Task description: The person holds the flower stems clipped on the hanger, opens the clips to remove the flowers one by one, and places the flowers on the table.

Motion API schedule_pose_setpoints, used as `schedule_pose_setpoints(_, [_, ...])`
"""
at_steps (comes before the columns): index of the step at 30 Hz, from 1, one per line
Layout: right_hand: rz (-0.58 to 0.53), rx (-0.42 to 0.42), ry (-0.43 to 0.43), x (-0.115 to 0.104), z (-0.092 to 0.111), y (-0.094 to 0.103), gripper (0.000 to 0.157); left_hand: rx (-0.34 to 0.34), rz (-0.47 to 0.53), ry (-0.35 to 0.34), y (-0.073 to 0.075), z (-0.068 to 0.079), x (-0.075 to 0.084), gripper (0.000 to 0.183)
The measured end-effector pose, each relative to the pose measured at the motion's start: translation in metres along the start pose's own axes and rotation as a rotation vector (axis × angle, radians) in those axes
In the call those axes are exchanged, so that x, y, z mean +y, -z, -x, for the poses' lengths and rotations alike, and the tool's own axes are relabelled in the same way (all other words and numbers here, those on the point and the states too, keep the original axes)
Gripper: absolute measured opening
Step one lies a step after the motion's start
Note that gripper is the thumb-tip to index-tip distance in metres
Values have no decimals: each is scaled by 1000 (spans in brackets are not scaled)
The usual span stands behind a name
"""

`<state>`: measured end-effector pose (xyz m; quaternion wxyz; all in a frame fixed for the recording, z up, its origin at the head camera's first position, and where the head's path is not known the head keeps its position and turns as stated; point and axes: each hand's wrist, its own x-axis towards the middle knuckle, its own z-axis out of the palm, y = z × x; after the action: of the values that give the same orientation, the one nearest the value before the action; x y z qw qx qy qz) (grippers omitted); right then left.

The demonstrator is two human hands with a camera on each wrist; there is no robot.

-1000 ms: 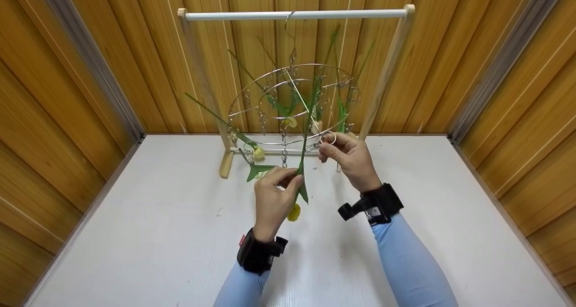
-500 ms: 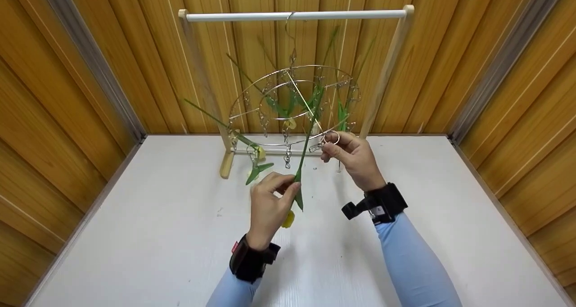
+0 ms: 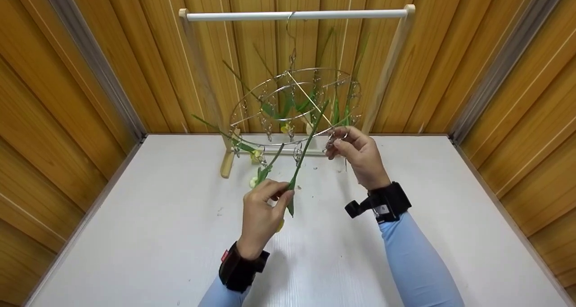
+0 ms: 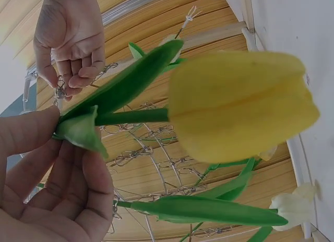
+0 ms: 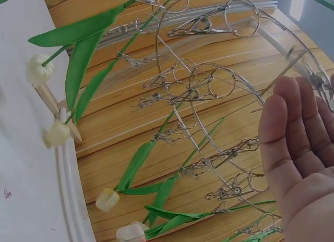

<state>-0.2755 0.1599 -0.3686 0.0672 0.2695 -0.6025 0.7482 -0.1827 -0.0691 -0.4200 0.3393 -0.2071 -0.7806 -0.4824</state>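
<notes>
My left hand [image 3: 262, 214] pinches the green stem of a yellow tulip [image 4: 240, 104] between thumb and fingers, at the base of its leaves. The bloom points down toward me, and the stem's end slants up to the front of a round metal clip hanger [image 3: 270, 144]. At the hanger's front right, my right hand [image 3: 362, 156] pinches a wire clip [image 4: 60, 85] with thumb and fingertips. In the right wrist view that clip is mostly hidden by the fingers. Other tulips, among them a white tulip [image 5: 39, 70], hang bloom-down from clips around the rings.
The hanger hooks over the white bar [image 3: 252, 16] of a wooden-legged rack [image 3: 226, 165]. The rack stands at the back of a white table [image 3: 148, 235], before wood-panelled walls [image 3: 103, 73]. Several bare clips dangle near the hands.
My left hand has drawn the yellow tulip left and toward me. The right hand has shifted slightly right with the clip, and the hanger has turned a little, moving its hanging tulips.
</notes>
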Motion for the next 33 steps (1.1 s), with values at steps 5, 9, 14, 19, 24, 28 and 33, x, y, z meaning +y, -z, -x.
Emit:
schedule_pose_setpoints(5, [17, 10, 5, 1, 1, 1, 16, 11, -3, -36, 5, 4, 0, 11])
schedule_pose_setpoints(9, [29, 11, 0, 2, 2, 3, 15, 20, -12, -54, 10, 6, 1, 12])
schedule_pose_setpoints(14, [23, -8, 7, 2, 3, 4, 15, 34, -18, -77, 14, 8, 0, 12])
schedule_pose_setpoints(19, [24, 0, -5, 6, 6, 6, 15, 37, -6, -94, 18, 7, -1, 15])
schedule_pose_setpoints(24, [27, 16, -44, 13, 12, 9, 15, 43, 28, -84, 21, 7, -2, 14])
schedule_pose_setpoints(28, [49, 8, -73, 19, 20, 12, 16, 54, 24, -36, 24, 6, -4, 13])
schedule_pose_setpoints(33, [70, 1, -91, 27, 30, 15, 16, 69, -9, 7, 26, 5, -7, 13])
